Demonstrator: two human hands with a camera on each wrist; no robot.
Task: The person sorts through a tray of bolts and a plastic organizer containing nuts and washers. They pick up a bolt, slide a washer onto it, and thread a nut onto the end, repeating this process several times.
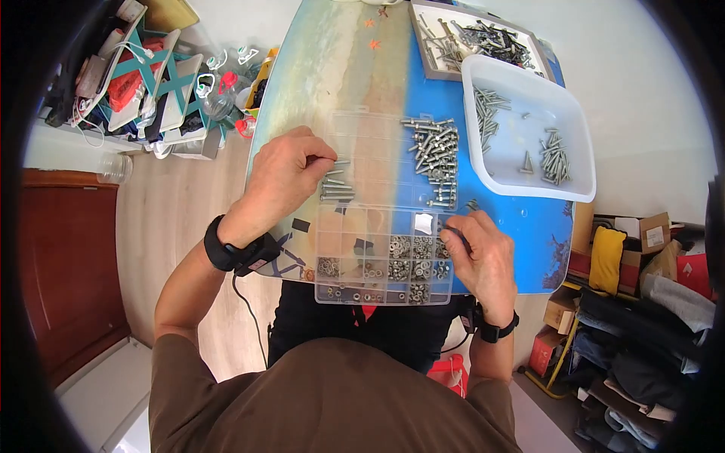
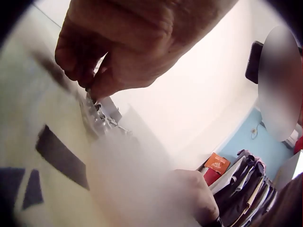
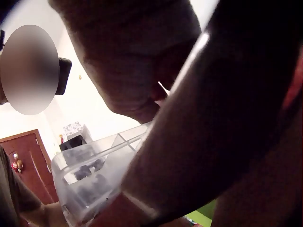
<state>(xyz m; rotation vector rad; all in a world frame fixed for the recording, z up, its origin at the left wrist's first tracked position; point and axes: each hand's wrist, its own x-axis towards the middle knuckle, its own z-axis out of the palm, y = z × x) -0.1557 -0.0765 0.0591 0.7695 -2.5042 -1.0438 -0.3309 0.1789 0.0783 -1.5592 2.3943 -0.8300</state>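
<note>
Left hand (image 1: 285,170) pinches a bolt (image 1: 343,161); right hand (image 1: 485,253) curls at the plastic case (image 1: 330,220), grip unclear; orange box's (image 2: 218,162) lettering is illegible.

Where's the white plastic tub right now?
In the head view, the white tub sits on the right side of the table, just right of the heaped bolts, between the shallow tray beyond and the person's right hand.

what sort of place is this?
Probably a room in a home, not a proper workshop: heaped clothes at the right, plastic bottles on the left, and a beach-print table serving as the work surface.
</note>
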